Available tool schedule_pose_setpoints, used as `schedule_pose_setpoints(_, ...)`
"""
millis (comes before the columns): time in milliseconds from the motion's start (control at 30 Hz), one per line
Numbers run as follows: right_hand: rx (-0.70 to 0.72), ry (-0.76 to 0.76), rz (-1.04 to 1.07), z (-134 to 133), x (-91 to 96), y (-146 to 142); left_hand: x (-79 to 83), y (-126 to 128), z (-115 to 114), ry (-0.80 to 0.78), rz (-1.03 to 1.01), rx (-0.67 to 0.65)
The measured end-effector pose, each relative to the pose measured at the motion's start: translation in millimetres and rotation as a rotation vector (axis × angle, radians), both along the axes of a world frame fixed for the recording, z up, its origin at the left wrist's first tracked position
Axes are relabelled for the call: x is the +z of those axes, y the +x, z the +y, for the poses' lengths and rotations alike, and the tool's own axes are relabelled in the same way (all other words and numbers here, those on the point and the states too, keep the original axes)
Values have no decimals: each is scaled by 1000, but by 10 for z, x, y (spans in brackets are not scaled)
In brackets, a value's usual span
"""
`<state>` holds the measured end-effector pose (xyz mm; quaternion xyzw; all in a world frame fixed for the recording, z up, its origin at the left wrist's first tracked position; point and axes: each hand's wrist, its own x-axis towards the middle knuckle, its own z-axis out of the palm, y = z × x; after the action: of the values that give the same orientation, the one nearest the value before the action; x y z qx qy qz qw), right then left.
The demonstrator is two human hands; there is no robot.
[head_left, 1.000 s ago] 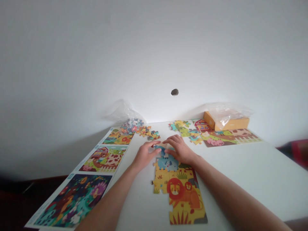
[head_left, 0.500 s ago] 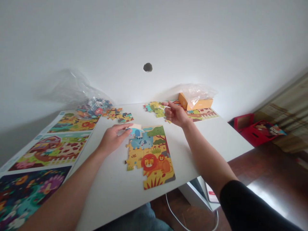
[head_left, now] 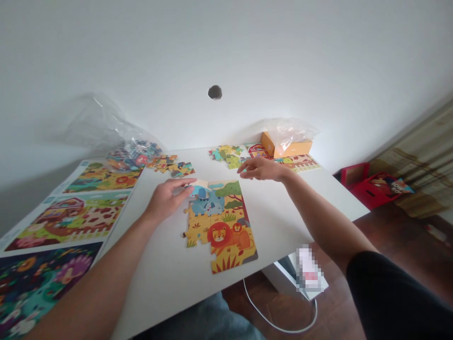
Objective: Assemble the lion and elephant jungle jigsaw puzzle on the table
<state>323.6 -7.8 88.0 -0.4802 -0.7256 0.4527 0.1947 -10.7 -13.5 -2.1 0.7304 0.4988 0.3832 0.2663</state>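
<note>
Far left of the frame: a picture sheet (head_left: 115,217), with a plastic bag (head_left: 102,115) behind it. Left hand (head_left: 163,202) is just left of center, thumb and forefinger at the puzzle's upper-left corner; can't tell if they're actually pinching it. Loose pieces (head_left: 182,169) sit just above. The lion puzzle (head_left: 230,219) is mid-frame, looks maybe half done: right side's joined, but the left edge is bare tabs and there's a lower-left gap. More loose pieces (head_left: 226,153) up top, right hand (head_left: 244,173) beside them, fingers loosely spread, nothing visible in them.
</note>
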Motion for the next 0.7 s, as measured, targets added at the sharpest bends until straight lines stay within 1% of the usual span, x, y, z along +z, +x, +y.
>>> schedule_pose_setpoints(67, 110, 148, -190, -60, -79, -220, 12, -4, -4, 2, -13, 5)
schedule_pose_setpoints(100, 127, 205, -264, -103, -146, -341, 16, -8, -7, -1, -22, 9)
schedule_pose_setpoints(133, 89, 287, -326, -154, -228, -465, 19, -11, -11, -5, -33, 15)
schedule_pose_setpoints(167, 3, 383, -382, -214, -321, -588, 20, -13, -15, -11, -45, 17)
schedule_pose_setpoints(200, -113, 488, -418, -277, -421, -704, 18, -15, -19, -11, -62, 16)
schedule_pose_setpoints(233, -144, 552, -441, -340, -519, -809, 14, -14, -22, -10, -73, 13)
schedule_pose_setpoints(333, -122, 713, -440, -471, -754, -1025, -6, -9, -19, 7, -82, 13)
schedule_pose_setpoints(367, -148, 741, -438, -486, -801, -1064, -12, -6, -16, 24, -83, 20)
schedule_pose_setpoints(400, -202, 743, -431, -489, -830, -1088, -16, -3, -13, 26, -84, 25)
schedule_pose_setpoints(433, -224, 730, -426, -483, -842, -1102, -18, 1, -11, 23, -90, 23)
schedule_pose_setpoints(567, -149, 672, -498, -414, -800, -1099, -25, 9, -11, 24, -94, 39)
schedule_pose_setpoints(700, -71, 627, -489, -350, -740, -1093, -44, -9, -3, 19, -95, 26)
